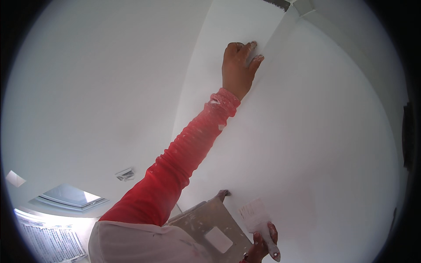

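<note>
My left hand (pixel 239 68) is raised at the end of a paint-spotted red sleeve. Its bent fingers and thumb close in against the white surface, near a long corner line; what lies between them is pale and hard to make out. Low on the right, my right hand (pixel 263 245) grips the handle of a wide paintbrush (pixel 255 215). White paint coats its bristles and smears the handle. Just left of that hand is a brownish flat panel (pixel 188 229) with white splashes and a pale square on it.
Smooth white surfaces surround my arms. At the lower left are a skylight (pixel 70 196), a small ceiling fitting (pixel 126 174) and a bright blind-like striped panel (pixel 52 239). A dark patch (pixel 278 4) marks the top edge. Another dark object (pixel 408 136) stands at the right rim.
</note>
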A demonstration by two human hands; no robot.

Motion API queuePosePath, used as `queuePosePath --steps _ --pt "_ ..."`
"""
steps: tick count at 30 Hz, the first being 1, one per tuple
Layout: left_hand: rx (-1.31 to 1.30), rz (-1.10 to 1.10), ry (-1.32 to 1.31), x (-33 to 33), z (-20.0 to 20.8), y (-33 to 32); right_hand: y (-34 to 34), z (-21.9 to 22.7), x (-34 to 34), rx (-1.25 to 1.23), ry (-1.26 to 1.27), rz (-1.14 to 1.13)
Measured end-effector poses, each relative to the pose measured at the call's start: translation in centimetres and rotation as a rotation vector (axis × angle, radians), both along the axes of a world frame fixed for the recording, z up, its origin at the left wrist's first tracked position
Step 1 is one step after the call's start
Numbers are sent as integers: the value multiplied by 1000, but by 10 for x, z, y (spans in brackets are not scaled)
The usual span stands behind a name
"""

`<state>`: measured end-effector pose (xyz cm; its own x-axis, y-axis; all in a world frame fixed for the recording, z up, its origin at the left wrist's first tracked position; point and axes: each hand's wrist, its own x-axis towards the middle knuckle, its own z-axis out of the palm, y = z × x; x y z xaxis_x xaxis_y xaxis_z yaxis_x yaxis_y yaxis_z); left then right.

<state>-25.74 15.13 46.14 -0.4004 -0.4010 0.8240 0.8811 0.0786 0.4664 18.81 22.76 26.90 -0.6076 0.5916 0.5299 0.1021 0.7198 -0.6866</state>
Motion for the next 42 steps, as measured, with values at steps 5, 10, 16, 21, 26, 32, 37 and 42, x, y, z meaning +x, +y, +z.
queuePosePath --steps 5,10,16,21,26,32,37,42 --pt "35 65 87 -4 -2 3 -5 3 0 19 0 -6" --pt "-97 -35 52 -9 2 -5 -6 6 -1 -188 11 -31" --pt "-23 -13 26 -3 2 -3 -4 0 -6 -445 216 43" --pt "-30 -25 59 -5 4 -6 2 4 -2 172 -56 45" --pt "-61 -21 97 -11 5 -9 4 4 -3 169 -97 44" --pt "-53 26 106 -11 0 -5 0 0 -6 46 -38 50" --pt "16 76 124 -9 0 0 -4 7 -5 92 -33 59" --pt "18 76 153 -14 -3 1 -8 4 -6 -174 6 -22"
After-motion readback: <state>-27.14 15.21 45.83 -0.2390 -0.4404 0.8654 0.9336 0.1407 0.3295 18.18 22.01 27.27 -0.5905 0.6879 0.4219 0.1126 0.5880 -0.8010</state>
